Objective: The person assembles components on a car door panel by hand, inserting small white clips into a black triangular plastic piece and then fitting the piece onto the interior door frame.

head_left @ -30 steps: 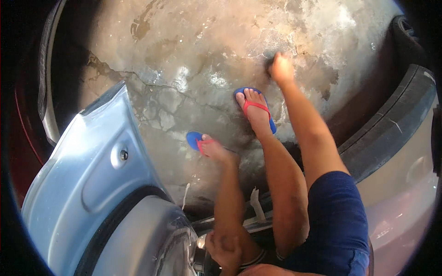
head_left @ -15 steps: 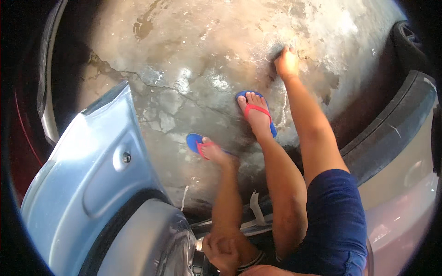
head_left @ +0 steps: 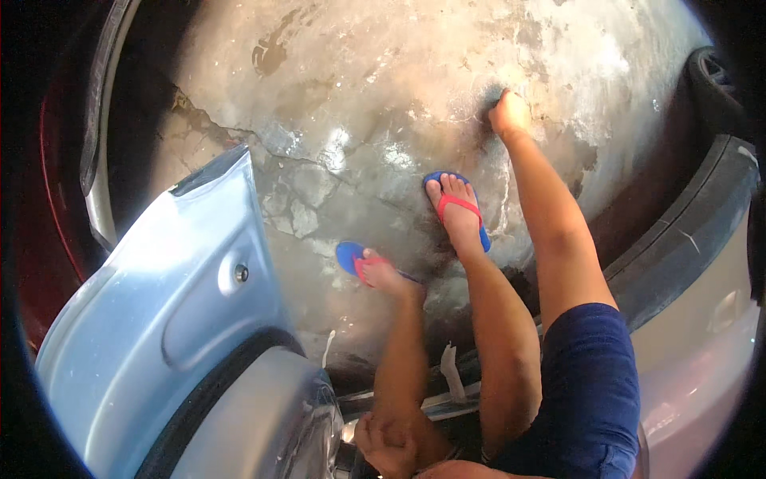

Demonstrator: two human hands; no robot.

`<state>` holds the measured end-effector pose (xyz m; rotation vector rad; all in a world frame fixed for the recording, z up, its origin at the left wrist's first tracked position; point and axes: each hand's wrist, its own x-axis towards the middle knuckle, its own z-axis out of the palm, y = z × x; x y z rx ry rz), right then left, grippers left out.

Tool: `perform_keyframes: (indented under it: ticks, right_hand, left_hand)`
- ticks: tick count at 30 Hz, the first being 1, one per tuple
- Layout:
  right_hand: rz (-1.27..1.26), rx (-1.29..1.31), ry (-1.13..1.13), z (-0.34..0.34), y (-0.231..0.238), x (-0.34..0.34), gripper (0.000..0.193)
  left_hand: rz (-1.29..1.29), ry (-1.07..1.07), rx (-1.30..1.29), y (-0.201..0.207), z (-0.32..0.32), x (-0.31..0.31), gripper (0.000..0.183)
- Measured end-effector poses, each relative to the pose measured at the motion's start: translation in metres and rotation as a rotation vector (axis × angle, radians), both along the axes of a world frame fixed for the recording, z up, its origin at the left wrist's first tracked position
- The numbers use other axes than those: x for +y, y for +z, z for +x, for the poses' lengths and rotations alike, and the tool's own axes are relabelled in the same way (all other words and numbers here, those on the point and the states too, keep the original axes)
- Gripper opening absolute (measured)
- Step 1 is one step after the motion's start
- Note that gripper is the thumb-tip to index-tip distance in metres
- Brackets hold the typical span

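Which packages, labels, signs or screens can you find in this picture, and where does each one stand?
None show: no package, label, sign or screen.
In view instead: the pale blue car panel at lower left, cracked concrete floor, blue and red flip-flops, and the right hand on a dark item on the floor.

1. The floor (head_left: 383,88) is bare concrete, stained and patchy, with cracks running across its left part.
2. Two blue flip-flops with red straps (head_left: 456,209) rest on it near the middle, each with a foot in it.
3. A pale blue car body panel (head_left: 159,319) covers the lower left part of the floor.
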<state>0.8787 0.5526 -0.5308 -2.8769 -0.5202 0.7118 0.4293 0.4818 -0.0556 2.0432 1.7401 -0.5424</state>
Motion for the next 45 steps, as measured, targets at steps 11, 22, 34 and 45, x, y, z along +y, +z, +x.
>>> perform_keyframes:
  ticks: [11, 22, 34, 45]
  right_hand:
    - [0.199, 0.672, -0.356, -0.150, 0.155, -0.052, 0.037]
    - [1.632, 2.102, -0.183, -0.269, 0.546, -0.108, 0.016]
    - [1.418, 2.113, 0.420, -0.337, 0.746, -0.191, 0.029]
    - [1.186, 1.971, 0.844, -0.335, 0.828, -0.288, 0.031]
  left_hand:
    - [-0.156, 0.125, -0.173, 0.020, -0.090, -0.048, 0.041]
    - [0.157, 0.121, -0.978, 0.212, 0.007, -0.032, 0.030]
    - [0.434, -0.204, -1.303, 0.362, -0.058, -0.124, 0.024]
    - [0.574, -0.276, -1.471, 0.408, -0.089, -0.236, 0.015]
